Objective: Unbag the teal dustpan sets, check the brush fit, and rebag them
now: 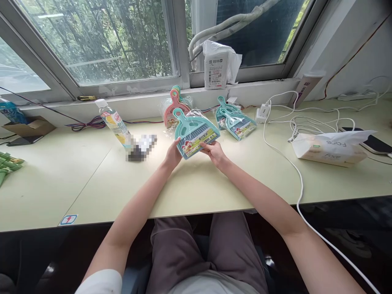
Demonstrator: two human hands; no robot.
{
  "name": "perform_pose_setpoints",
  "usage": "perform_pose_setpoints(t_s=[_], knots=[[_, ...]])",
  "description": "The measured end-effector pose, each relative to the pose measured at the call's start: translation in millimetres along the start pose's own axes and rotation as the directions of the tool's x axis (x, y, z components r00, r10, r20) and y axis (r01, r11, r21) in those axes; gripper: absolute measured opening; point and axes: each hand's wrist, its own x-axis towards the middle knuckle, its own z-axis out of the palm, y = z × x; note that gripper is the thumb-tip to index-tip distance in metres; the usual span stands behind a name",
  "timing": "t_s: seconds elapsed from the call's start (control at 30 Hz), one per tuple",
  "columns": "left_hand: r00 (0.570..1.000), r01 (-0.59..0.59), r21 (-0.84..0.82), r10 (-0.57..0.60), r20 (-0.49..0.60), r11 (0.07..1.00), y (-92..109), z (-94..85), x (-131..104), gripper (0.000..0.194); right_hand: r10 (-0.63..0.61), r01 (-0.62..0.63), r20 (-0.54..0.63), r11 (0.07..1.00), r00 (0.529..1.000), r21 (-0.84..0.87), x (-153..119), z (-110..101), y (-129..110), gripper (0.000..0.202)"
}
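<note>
Between both hands, above the table, I hold a teal mini dustpan and brush set (196, 132) in clear wrapping with a yellow printed label. My left hand (174, 156) grips its lower left edge. My right hand (214, 153) pinches the lower right edge, thumb over the label. Just behind stands a stack of wrapped dustpan sets (175, 102), pink in front with other colours behind. To the right, more teal dustpan sets (238, 122) lie in wrapping, overlapping each other.
A drink bottle (114, 122) stands left, beside a blurred-out patch. White cables (301, 179) and a tissue pack (330, 149) lie on the right of the table (92, 196). A white box (217, 69) sits on the sill. At far left are a cardboard box (30, 125) and green woven items (9, 161).
</note>
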Motion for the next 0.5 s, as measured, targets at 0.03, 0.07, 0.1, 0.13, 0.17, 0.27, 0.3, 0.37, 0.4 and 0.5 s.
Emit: perform_pose_setpoints(t_s=[0.03,0.07,0.1,0.13,0.17,0.27,0.3,0.37,0.4,0.5], knots=[[0.999,0.034,-0.002,-0.034,-0.002,0.999,-1,0.7,-1,0.048,-0.003,0.004,-0.012,1.0,1.0,0.008,0,1,1,0.022],[0.998,0.069,0.003,-0.069,0.012,0.998,-3,1.8,-3,0.046,-0.012,0.012,-0.031,1.0,0.999,0.019,0,1,2,0.022],[0.994,0.1,0.015,-0.1,0.039,0.995,-4,2.9,-4,0.044,-0.025,0.026,-0.049,0.999,0.998,0.031,-1,1,1,0.022],[0.989,0.128,0.029,-0.13,0.075,0.991,-4,3.8,-6,0.043,-0.041,0.043,-0.062,0.998,0.997,0.043,-1,2,1,0.022],[0.981,0.153,0.037,-0.156,0.116,0.988,-4,4.4,-7,0.044,-0.058,0.062,-0.067,0.997,0.996,0.054,-1,2,-1,0.021],[0.968,0.166,-0.019,-0.159,0.192,0.986,-1,1.8,-7,0.062,-0.093,0.096,-0.052,0.993,0.994,0.07,0,1,-5,0.021],[0.974,0.139,-0.06,-0.126,0.188,0.988,2,-0.8,-5,0.071,-0.09,0.093,-0.042,0.994,0.995,0.065,0,0,-6,0.022],[0.99,0.043,-0.149,-0.022,0.138,0.988,9,-7.7,-1,0.081,-0.072,0.073,-0.019,0.996,0.997,0.05,1,-1,-7,0.023],[0.994,-0.013,-0.189,0.032,0.102,0.982,13,-11.3,1,0.082,-0.059,0.059,0.004,0.997,0.998,0.044,1,-1,-7,0.025],[0.994,-0.099,-0.26,0.11,0.027,0.96,25,-16.2,-1,0.077,0.001,-0.002,0.133,1.0,0.991,0.008,-1,2,-4,0.033]])
